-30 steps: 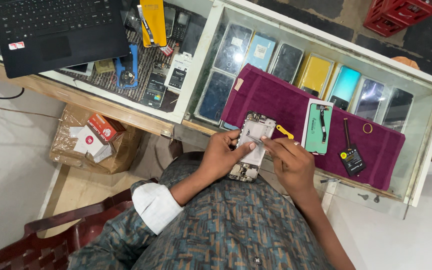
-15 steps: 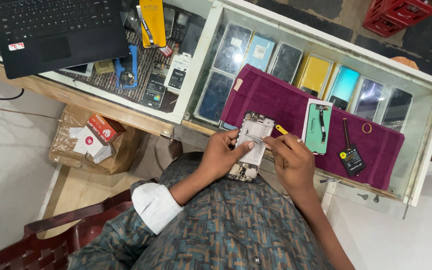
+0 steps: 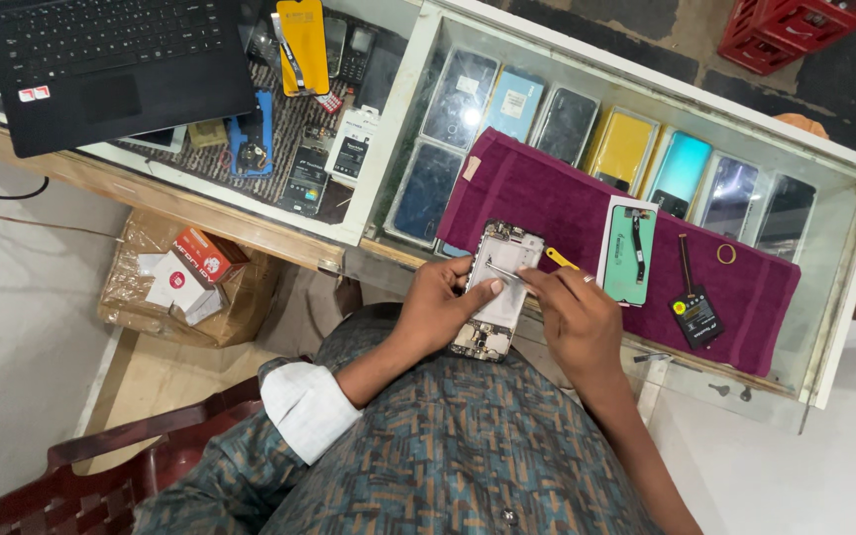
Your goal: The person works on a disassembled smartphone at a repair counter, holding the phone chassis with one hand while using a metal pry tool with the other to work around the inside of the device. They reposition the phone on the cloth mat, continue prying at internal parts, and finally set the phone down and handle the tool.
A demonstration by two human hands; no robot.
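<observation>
An opened phone (image 3: 503, 256) with its back off lies half on a maroon cloth (image 3: 547, 198) at the near edge of a glass counter. My left hand (image 3: 440, 305) grips the phone's left side, thumb across its middle. My right hand (image 3: 575, 319) pinches thin metal tweezers (image 3: 502, 272) whose tip rests on the phone's inner frame. A yellow pry tool (image 3: 560, 259) pokes out just above my right hand. To the right on the cloth lie a green card with a flex cable (image 3: 628, 249) and a small black part with a cable (image 3: 694, 309).
Under the glass top (image 3: 844, 248) several phones (image 3: 621, 149) are on display. A black laptop (image 3: 101, 64) sits at the far left, with phone parts and a yellow case (image 3: 302, 42) beside it. Cardboard boxes (image 3: 190, 277) lie on the floor; a dark red chair (image 3: 131, 466) stands behind me.
My right hand has shifted slightly, bringing the tweezers' tip a little further left onto the phone's frame. The left hand and the phone stay where they were.
</observation>
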